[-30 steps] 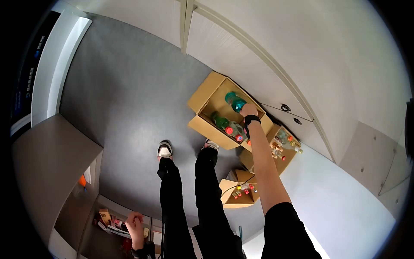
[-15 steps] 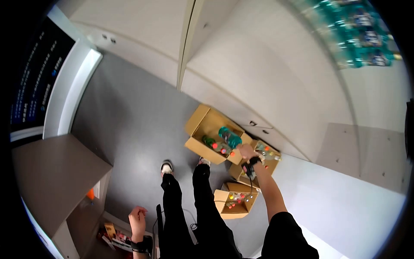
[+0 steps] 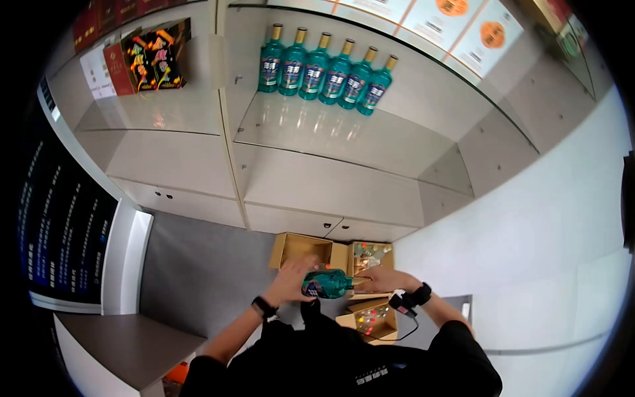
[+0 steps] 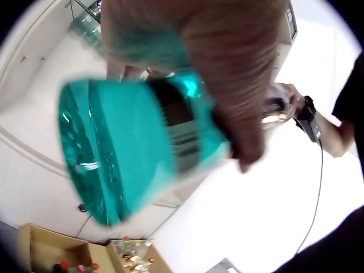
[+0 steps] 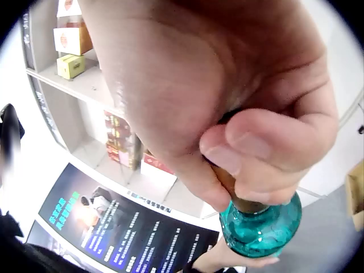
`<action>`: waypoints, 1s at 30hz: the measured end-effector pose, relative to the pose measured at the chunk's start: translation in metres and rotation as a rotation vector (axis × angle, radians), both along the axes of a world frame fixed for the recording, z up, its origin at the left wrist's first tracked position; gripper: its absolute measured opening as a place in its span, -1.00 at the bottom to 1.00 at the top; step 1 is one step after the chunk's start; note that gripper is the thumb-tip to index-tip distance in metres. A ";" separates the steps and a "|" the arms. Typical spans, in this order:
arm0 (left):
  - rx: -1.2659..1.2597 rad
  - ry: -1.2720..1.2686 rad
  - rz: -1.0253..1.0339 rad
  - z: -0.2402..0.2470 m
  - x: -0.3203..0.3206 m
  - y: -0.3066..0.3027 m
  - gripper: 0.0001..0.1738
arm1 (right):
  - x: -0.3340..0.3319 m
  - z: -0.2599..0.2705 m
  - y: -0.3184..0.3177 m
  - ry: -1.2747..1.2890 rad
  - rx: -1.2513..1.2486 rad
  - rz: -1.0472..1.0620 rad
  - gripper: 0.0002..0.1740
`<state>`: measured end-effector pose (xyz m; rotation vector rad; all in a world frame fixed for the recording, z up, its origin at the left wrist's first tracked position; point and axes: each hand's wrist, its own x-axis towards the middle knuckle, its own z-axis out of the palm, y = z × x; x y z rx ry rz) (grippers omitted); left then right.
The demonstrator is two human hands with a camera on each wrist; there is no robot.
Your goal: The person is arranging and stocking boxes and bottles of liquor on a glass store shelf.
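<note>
A teal glass bottle [image 3: 331,283] with a dark label lies sideways in front of the body, held by both hands. My right hand [image 3: 377,280] grips it at the neck end; in the right wrist view, curled fingers wrap the gold-brown cap, with the teal shoulder [image 5: 259,227] just past them. The left hand [image 3: 289,281], blurred in the head view, is at the bottle's body near the base. In the left wrist view, its thumb and fingers straddle the teal glass [image 4: 131,142], covering part of the label.
Several matching teal bottles [image 3: 312,69] stand in a row on a glass shelf [image 3: 370,142]. Below are an open cardboard box [image 3: 281,248], a second box with bottles [image 3: 372,250] and a third box with red-capped bottles [image 3: 344,321]. A dark screen [image 3: 66,231] stands left.
The right hand has lifted the teal bottle out of the cardboard box towards the body. My left hand has come from the lower left onto the bottle. The head view has tilted up to the shelves.
</note>
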<state>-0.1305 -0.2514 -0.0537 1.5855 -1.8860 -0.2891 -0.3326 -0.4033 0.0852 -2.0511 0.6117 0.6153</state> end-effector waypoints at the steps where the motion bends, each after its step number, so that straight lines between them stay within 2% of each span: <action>1: 0.007 -0.019 -0.017 -0.002 -0.005 -0.001 -0.01 | -0.003 0.015 0.006 -0.028 -0.050 0.070 -0.56; 2: 0.129 0.090 -0.093 -0.004 -0.007 0.000 -0.04 | -0.011 0.009 0.000 -0.044 -0.038 0.053 -0.56; 3: 0.260 0.200 -0.162 -0.006 -0.012 0.005 -0.07 | -0.025 -0.008 -0.008 -0.235 -0.041 0.146 -0.60; 4: 0.290 0.188 -0.173 0.000 -0.019 0.008 -0.07 | -0.034 -0.020 -0.008 -0.427 -0.039 0.234 -0.63; 5: 0.247 0.185 -0.153 0.007 -0.023 0.005 -0.11 | -0.024 0.020 0.000 0.054 0.058 0.036 -0.62; 6: 0.201 0.181 -0.130 0.013 -0.024 0.002 -0.14 | -0.030 0.024 0.006 -0.123 0.149 -0.190 -0.55; 7: 0.227 0.169 -0.136 0.020 -0.024 0.002 -0.14 | -0.037 0.016 -0.002 -0.160 0.253 -0.322 -0.54; 9: 0.214 0.238 -0.047 0.040 -0.023 -0.006 -0.17 | -0.056 0.002 -0.001 -0.478 0.466 -0.584 -0.48; 11: 0.219 0.249 -0.011 0.053 -0.021 -0.012 -0.19 | -0.066 -0.011 0.005 -0.630 0.463 -0.599 -0.44; 13: 0.207 0.245 0.021 0.072 -0.017 -0.025 -0.21 | -0.067 -0.022 0.012 -0.631 0.389 -0.518 -0.38; 15: 0.191 0.456 0.004 0.093 -0.021 -0.036 -0.24 | -0.054 -0.029 0.018 -0.653 0.083 -0.281 -0.27; 16: 0.178 0.543 -0.023 0.105 -0.026 -0.042 -0.28 | -0.047 -0.028 0.025 -0.651 0.120 -0.298 -0.20; 17: 0.173 0.513 -0.029 0.111 -0.031 -0.049 -0.28 | -0.039 -0.027 0.031 -0.648 0.159 -0.314 -0.13; 19: 0.003 0.664 -0.018 0.119 -0.044 -0.065 -0.32 | -0.018 -0.032 0.034 -0.754 0.086 -0.263 0.03; 21: -0.027 0.659 0.005 0.132 -0.057 -0.078 -0.34 | 0.000 -0.045 0.037 -0.958 -0.208 -0.385 0.00; 23: -0.081 0.788 0.035 0.141 -0.067 -0.093 -0.36 | 0.013 -0.040 0.034 -1.092 -0.122 -0.592 -0.05; 24: -0.038 0.803 0.047 0.145 -0.071 -0.099 -0.37 | 0.016 -0.035 0.029 -1.091 -0.222 -0.636 -0.12; 25: -0.036 0.785 0.045 0.145 -0.074 -0.108 -0.37 | 0.015 -0.033 0.023 -1.109 -0.216 -0.642 -0.12; 27: 0.001 0.932 0.019 0.141 -0.078 -0.127 -0.37 | 0.016 -0.031 0.008 -1.088 -0.213 -0.798 -0.15; 28: 0.056 0.913 0.002 0.142 -0.079 -0.135 -0.29 | 0.014 -0.033 -0.002 -1.146 -0.221 -0.809 -0.19; 30: 0.049 0.894 -0.019 0.140 -0.082 -0.149 -0.28 | 0.011 -0.043 -0.022 -1.156 -0.219 -0.789 -0.20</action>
